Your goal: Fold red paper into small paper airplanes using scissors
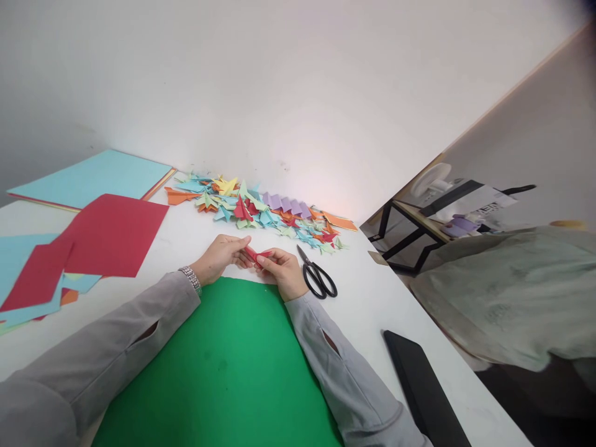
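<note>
Between my two hands is a small piece of folded red paper (254, 253), held just above the far edge of a green sheet (223, 360). My left hand (223, 256) pinches its left end between thumb and fingers. The right end is gripped by my right hand (283, 270), also closed with the thumb on top. The fingers partly cover the paper, so its full shape is hidden. Black-handled scissors (317, 276) lie on the table just right of my right hand, blades pointing away.
A heap of small folded paper pieces (242, 208) in many colours lies along the wall. Red sheets (121, 233) and a stack of large light blue sheets (97, 177) are on the left. A black flat object (423, 385) rests near the table's right edge.
</note>
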A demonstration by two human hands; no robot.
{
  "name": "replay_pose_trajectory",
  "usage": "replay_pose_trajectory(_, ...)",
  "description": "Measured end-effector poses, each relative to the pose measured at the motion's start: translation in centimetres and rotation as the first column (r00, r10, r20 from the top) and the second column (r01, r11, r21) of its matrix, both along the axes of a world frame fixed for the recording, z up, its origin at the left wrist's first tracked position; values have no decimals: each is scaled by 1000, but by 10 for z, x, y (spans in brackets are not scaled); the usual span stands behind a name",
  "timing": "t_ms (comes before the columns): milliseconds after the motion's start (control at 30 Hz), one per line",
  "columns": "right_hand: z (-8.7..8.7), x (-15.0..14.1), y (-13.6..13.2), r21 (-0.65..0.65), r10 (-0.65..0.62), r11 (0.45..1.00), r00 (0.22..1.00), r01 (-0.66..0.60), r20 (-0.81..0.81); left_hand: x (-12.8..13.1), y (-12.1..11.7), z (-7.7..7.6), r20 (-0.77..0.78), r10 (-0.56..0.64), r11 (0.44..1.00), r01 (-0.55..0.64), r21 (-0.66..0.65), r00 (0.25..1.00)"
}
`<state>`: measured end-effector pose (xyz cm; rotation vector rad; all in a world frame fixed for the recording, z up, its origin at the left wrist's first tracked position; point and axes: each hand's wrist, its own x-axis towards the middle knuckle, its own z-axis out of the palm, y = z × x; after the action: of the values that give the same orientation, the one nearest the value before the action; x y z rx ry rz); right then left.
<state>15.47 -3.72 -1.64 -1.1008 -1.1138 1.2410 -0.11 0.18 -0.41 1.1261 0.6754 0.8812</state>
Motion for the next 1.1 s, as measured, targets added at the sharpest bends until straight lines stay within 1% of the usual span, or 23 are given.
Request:
replay_pose_trajectory(133, -1, 1, 0, -11, -19, 1000, 1000, 19, -23, 0, -2, 1, -21, -15, 1000, 15, 19, 1000)
replay_pose_trajectory(267, 0, 1, -1, -12, -15, 1000, 999, 15, -34, 1, -4, 2, -109, 30, 990, -14, 140, 994)
replay_pose_trajectory(333, 0, 1, -1, -17, -10, 1000, 1000, 9, -29, 1, -4, 1, -124, 38, 985, -17, 170, 992)
replay_pose_trajectory(467, 1, 0, -2, -13, -5, 1000, 1000, 5, -8, 1, -3, 0, -112, 35, 986, -16, 164, 993)
replay_pose_trajectory(633, 2, 0, -3, -2, -17, 1000, 999, 17, 31, 2, -3, -1, -128, 58, 987, -38, 155, 990)
replay_pose_trajectory(967, 4, -5, -5, 65, -39, 997, 990, 30, 135, 2, -2, -3, -120, 66, 982, -43, 186, 991)
replay_pose_trajectory(1100, 2, -5, -5, 109, -60, 993, 982, 41, 176, 2, -3, -1, -129, 81, 982, -57, 182, 988)
